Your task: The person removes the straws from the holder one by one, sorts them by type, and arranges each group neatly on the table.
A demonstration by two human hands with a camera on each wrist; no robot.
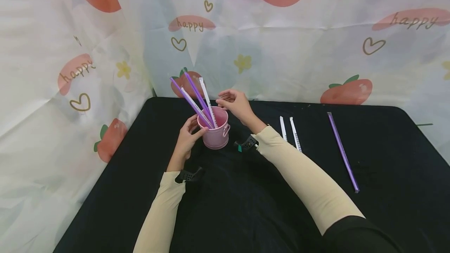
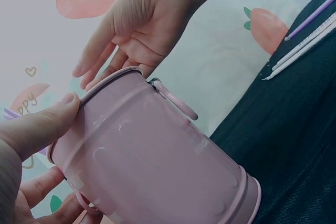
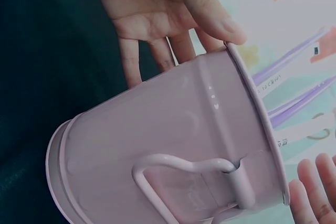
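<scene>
"Watching from my distant screen, I see a pale fruit-print backdrop at twelve o'clock, then a black table."

"And on it?"

"A pink bucket, upright; call it the clock's centre."

"The hands?"

"The left hand, at eight o'clock, grips it, thumb at the rim, fingers around the side; I judge that this steadies it. The right hand, at one o'clock, is loosely bent, nothing visible in it; I cannot tell whether it touches the rim."

"And smaller things?"

"Two purple straws and two white straws lean toward eleven, probably propped by the wide mouth. At three o'clock lie two loose white straws, near ends hidden; farther out, one loose purple straw, perhaps set apart by colour."
</scene>
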